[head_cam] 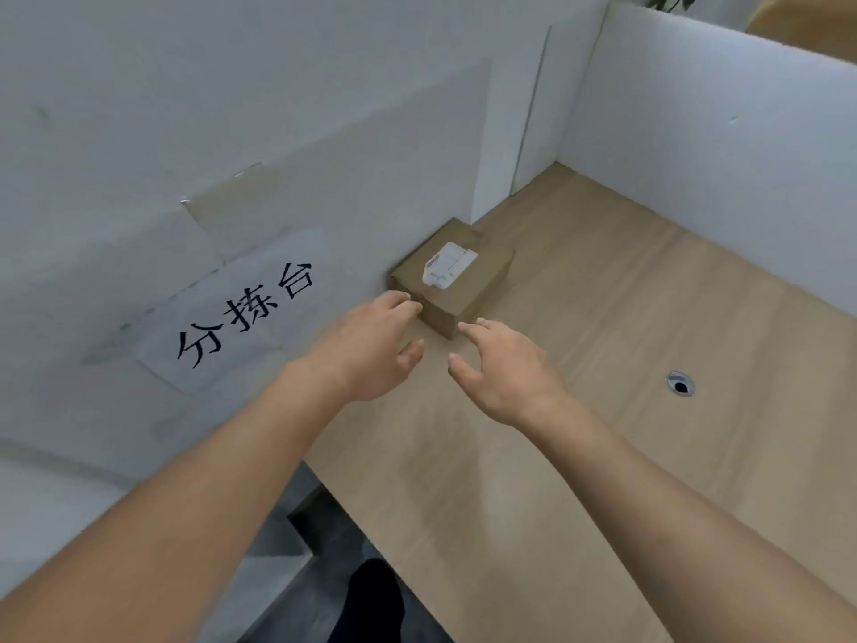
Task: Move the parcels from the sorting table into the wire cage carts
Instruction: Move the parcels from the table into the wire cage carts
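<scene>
While two hands (371, 350) (503, 375) reach, spread: one parcel (457, 283), table (649, 317).

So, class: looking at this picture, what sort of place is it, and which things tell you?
Probably a parcel sorting station. A paper sign on the white wall reads "sorting table" in Chinese, a labelled cardboard parcel sits on the wooden table, and both open hands, left hand and right hand, reach towards it.

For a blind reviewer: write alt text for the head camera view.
Two bare hands, left hand and right hand, reach open toward a small cardboard parcel with a white label, sitting on a light wooden table against a white wall. A paper sign with Chinese characters is taped to the wall.
</scene>
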A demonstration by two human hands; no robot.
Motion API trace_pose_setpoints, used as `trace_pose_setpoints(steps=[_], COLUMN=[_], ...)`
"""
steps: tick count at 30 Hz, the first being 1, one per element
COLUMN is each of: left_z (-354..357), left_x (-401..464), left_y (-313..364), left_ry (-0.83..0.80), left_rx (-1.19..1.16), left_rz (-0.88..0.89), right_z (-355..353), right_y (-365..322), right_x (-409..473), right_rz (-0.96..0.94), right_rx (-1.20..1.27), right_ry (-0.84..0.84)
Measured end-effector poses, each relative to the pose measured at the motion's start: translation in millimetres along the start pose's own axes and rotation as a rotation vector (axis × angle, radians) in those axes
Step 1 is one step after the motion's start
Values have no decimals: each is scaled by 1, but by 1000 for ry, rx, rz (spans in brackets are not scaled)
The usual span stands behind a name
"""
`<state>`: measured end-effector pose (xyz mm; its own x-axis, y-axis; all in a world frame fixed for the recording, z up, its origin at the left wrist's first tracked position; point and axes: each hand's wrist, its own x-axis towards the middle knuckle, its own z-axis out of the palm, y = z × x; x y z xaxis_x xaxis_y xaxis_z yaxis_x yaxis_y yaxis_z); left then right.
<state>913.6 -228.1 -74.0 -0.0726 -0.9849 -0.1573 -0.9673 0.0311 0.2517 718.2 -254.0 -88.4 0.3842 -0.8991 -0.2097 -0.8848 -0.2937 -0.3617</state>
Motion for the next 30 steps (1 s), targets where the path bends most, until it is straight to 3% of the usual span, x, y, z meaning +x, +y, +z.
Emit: trace_pose_setpoints(steps=[9,17,24,27,30], left_z=[42,91,129,140,153], left_x=[161,260,273,266,262], left_y=[-78,-118,-134,-135,-135], left_ry=[-157,-179,-115,-67,-137], left_rx=[-70,-90,-198,-343,-440], left_rz=[135,144,83,80,59], right_z=[48,86,123,132,135], right_y=[14,39,54,60,68], right_x=[139,219,234,228,219], right_rz=[275,430,477,559,590], right_rx=[156,254,335,434,496], right_ry=[-57,-37,-28,53,140])
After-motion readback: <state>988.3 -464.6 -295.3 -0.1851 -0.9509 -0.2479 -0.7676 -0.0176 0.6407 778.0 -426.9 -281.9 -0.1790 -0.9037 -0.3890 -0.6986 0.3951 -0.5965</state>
